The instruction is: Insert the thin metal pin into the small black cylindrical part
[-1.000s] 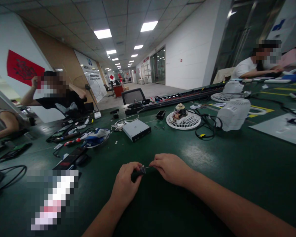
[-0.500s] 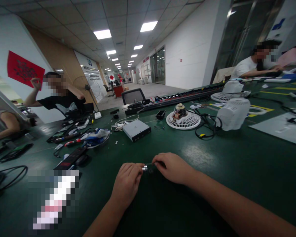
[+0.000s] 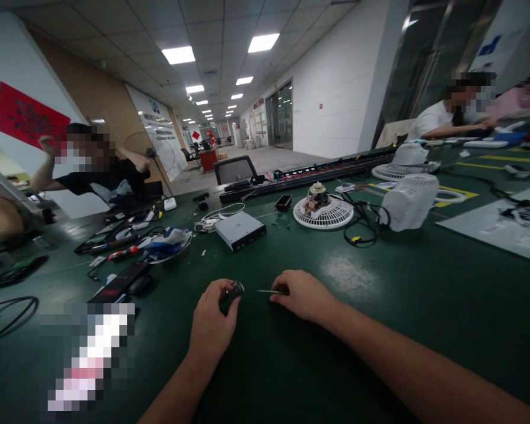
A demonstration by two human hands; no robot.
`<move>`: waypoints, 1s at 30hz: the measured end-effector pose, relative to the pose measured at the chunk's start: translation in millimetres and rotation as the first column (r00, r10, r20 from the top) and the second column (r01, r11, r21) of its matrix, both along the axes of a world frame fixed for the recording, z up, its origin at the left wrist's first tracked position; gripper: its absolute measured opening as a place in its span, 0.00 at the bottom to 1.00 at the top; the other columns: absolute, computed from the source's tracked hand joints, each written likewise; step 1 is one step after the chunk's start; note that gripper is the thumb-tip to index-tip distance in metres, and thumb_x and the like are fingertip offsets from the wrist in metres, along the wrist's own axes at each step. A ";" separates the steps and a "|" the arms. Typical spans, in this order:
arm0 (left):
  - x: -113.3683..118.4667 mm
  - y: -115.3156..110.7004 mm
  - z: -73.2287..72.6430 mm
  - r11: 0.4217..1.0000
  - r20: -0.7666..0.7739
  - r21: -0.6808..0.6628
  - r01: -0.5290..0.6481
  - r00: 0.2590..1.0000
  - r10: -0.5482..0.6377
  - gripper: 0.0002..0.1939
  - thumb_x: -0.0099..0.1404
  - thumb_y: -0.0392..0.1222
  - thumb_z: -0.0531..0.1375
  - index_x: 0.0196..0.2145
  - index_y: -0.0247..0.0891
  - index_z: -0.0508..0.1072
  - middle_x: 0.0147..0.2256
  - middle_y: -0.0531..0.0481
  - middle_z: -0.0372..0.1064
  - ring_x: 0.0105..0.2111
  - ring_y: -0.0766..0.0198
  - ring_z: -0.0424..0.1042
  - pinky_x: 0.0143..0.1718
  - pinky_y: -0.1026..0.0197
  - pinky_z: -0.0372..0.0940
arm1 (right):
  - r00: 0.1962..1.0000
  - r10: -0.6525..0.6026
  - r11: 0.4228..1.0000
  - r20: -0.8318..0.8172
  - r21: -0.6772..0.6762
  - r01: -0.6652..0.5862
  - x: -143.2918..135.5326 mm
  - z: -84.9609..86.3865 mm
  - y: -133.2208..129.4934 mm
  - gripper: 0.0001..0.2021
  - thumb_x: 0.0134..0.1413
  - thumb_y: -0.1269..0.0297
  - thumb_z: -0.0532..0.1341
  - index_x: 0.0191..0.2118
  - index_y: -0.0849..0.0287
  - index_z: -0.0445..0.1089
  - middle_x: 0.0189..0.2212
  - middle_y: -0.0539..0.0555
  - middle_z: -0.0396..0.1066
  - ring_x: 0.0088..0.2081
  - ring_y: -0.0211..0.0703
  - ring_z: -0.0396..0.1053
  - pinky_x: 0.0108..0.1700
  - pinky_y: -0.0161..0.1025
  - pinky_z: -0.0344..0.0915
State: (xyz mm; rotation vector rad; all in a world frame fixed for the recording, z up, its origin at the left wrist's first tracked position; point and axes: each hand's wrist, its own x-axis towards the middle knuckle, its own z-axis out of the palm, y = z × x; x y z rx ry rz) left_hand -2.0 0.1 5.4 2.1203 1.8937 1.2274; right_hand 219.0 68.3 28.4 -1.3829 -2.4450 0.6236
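My left hand (image 3: 212, 318) is closed around a small dark cylindrical part (image 3: 234, 291) with a shiny rim, held between thumb and fingers. Its exact kind is too small to make out. Across a short gap, my right hand (image 3: 302, 294) pinches a thin metal rod (image 3: 271, 291) whose tip points left at that part without touching it. Most of the rod's other end is hidden inside the fingers. Both hands are just above the green tabletop (image 3: 265, 365).
Beyond my hands lie a silver disc drive (image 3: 241, 229), a white fan grille with a motor (image 3: 323, 212), a small black tray (image 3: 284, 203) and a white plastic housing (image 3: 410, 201). Cables and tools clutter the left side. People sit at the far left and right.
My left hand has drawn away to the left and turned the cylindrical part, showing its dark side. The rod in my right hand has come apart from it. The view has shifted slightly.
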 end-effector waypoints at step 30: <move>10.9 -6.0 1.0 0.972 0.001 0.070 0.223 0.975 -0.224 0.09 0.60 0.32 0.60 0.34 0.41 0.62 0.41 0.49 0.70 0.41 0.60 0.72 0.42 0.56 0.68 | 0.901 0.022 0.995 -0.432 -0.075 -0.060 -9.9 -1.5 -9.9 0.09 0.55 0.69 0.59 0.43 0.60 0.71 0.35 0.52 0.73 0.32 0.36 0.68 0.34 0.34 0.63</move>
